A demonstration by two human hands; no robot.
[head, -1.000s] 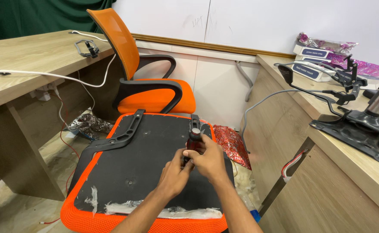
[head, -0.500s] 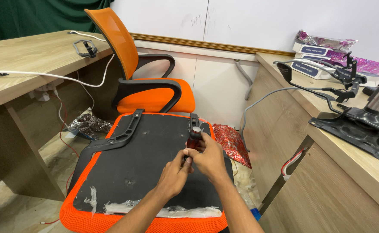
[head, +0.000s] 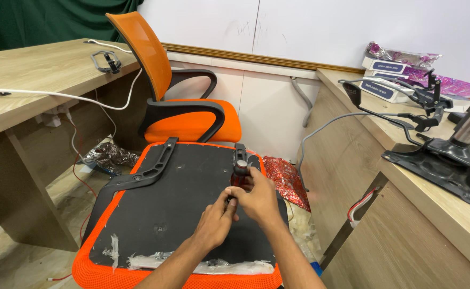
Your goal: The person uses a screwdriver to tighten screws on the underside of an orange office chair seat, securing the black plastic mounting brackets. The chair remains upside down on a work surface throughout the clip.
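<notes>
Seat point(head: 176, 214) lies upside down in front of the person, black underside up, orange mesh edge showing around it. Left armrest point(head: 155, 166) is mounted along one side; right armrest point(head: 241, 160) stands at the other edge, where both hands meet. Left hand point(head: 216, 222) has fingers pressed together on a small part, too small to tell what. Right hand point(head: 256, 198) curls around the armrest base; what its fingers pinch, I cannot tell. Judgement: steady the bracket with one hand, turn with the other, keep the fastener square to the hole. Containers: flat boxes point(head: 387, 80) sit stacked on the right table point(head: 459, 214), closed, contents hidden.
</notes>
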